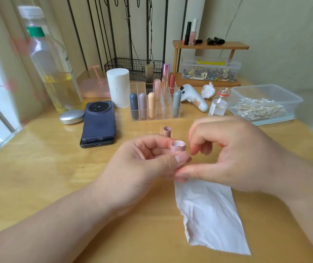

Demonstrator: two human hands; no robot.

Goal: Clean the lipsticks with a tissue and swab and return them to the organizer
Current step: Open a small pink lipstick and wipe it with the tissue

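A: What takes up most of the view?

B: A wooden table [38, 168], running from the bottom edge up to the wall. Next largest is a sheet of white tissue [208, 215], lying creased in the lower right and stretching down from under the hands.

A: And the hands?

B: They meet at the centre. The left hand [142, 160] has its thumb and curled fingers closed around a small pink lipstick [178, 147], open end up. The right hand [227, 152] sits just beside it, fingers bent inward near the tube and thumb stretched over the top end of the tissue. I cannot tell whether it grips the tissue or only rests there.

A: What is behind them?

B: A tall clear bottle [51, 69] of yellow liquid at the upper left, blurred. At the right, a plastic tub [292, 99] of cotton swabs. At the upper centre is the clear organizer [163, 111], with several capped lipsticks standing upright in its compartments. Left of it are a white tissue roll [118, 87] and two stacked phones [98, 122].

A: Anything smaller?

B: A pink cap [167, 130] stands on the table between the organizer and the hands.
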